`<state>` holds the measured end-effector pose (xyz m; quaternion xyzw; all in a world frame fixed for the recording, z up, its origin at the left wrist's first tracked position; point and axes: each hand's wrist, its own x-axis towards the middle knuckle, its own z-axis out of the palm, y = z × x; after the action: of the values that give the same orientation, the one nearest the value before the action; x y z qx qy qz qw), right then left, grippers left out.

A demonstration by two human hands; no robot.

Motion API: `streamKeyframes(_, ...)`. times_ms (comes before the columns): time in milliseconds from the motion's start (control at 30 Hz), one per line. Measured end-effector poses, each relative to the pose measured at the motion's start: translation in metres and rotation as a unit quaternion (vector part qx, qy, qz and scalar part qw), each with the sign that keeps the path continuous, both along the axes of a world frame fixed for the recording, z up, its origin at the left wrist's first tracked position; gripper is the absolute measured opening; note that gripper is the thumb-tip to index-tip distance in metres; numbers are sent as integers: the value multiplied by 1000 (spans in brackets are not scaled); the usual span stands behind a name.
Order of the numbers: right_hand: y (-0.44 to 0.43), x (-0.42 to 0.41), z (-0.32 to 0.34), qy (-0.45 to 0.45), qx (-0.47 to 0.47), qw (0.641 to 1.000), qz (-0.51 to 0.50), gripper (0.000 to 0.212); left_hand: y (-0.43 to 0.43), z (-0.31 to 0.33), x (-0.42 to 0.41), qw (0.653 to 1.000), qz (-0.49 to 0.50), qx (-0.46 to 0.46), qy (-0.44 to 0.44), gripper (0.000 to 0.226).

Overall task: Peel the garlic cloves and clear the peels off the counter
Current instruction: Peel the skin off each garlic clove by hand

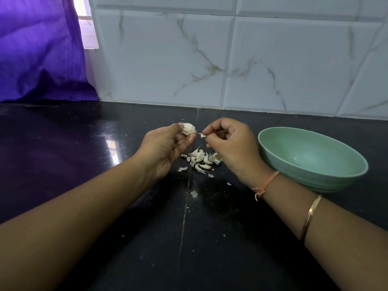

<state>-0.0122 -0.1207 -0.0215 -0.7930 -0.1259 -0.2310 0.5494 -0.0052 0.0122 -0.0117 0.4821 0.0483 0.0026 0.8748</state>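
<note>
A piece of garlic (pixel 188 128), white and papery, is held above the dark worktop (pixel 84 164) by the left grip (pixel 165 148), a bare hand whose thumb and fingers are curled round it. A thin flake of peel (pixel 202 135) is pinched between the thumb and forefinger of the right grip (pixel 233 148), just beside the garlic; whether the flake is attached to it cannot be told. The other fingers of the right grip are curled inward.

Below the two grips, a small pile of cloves (pixel 201 159) is spread on the worktop, beside a seam in the stone. Loose peel scraps (pixel 182 169) are scattered around the pile and nearer the person. A pale green bowl (pixel 315 152) is set on the worktop to the right of the pile, near the right wrist. An orange thread (pixel 266 183) is tied at that wrist, and a metal bangle (pixel 310 217) is worn further up the forearm. The worktop is backed by a marbled white tiled wall (pixel 210 59), and a purple curtain (pixel 42 49) is hung at the far left.
</note>
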Motion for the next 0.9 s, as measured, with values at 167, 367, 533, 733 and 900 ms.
streamKeyframes(167,0,-1,-2,40,-34,999,0,17,-2,-4,-2,993,1,107,-40,13)
streamKeyframes(367,-1,0,-1,29,22,999,13,8,-7,-8,-5,968,-5,227,-103,15)
streamKeyframes(533,-2,2,-1,33,28,999,10,4,-5,-7,-8,974,-64,189,-108,11)
streamKeyframes(733,-2,1,3,77,99,991,48,9,-5,-6,-9,979,-86,148,-108,14)
streamKeyframes(900,-2,3,3,108,151,979,89,11,-4,-5,-7,982,-72,149,-97,12)
